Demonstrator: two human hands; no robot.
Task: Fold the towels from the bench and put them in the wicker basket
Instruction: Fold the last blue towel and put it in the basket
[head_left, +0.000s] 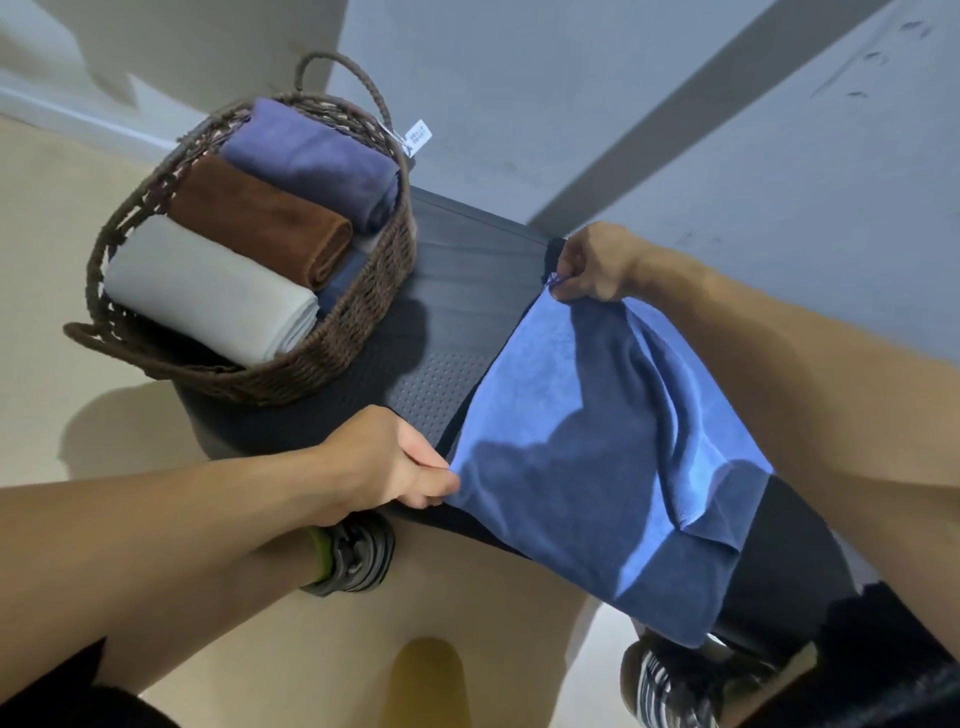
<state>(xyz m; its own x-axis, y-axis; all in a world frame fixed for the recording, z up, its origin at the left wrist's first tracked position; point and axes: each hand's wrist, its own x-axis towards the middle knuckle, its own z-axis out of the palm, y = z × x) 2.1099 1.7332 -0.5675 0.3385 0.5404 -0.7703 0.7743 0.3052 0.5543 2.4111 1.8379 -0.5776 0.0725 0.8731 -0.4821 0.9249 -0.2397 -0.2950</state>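
Observation:
A bright blue towel lies spread over the right part of the dark grey bench and droops over its near edge. My left hand pinches the towel's near left corner. My right hand pinches its far left corner by the bench's back edge. On the bench's left end stands the brown wicker basket. Inside it lie rolled towels: a white one, a brown one and a purple-blue one, with a bit of another dark blue towel beneath.
A pale grey wall rises right behind the bench. The beige floor lies to the left and in front. My feet in dark shoes stand close to the bench's near edge. A paper tag hangs from the basket's handle.

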